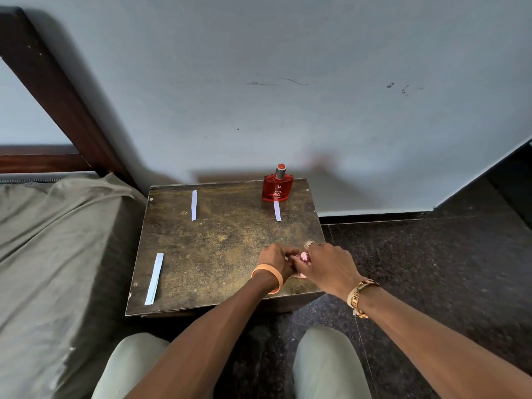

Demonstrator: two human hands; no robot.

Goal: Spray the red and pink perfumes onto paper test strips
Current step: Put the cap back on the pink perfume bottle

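Wooden table (218,246), red perfume (277,189) upright, right hand (328,269) gripping pink perfume (304,257)

The only readable lettering is on the front of the flat red glass perfume bottle (277,188), which stands upright at the far right corner of the worn brown wooden table (224,249). In pale print, from the top down: an ornate "R", a line too small to make out, then "RED", and under it, larger, "ZX". A last tiny line below is illegible.

Dim, soft daylight; faint shadows on the wall (316,53), edges bowed by wide-angle distortion
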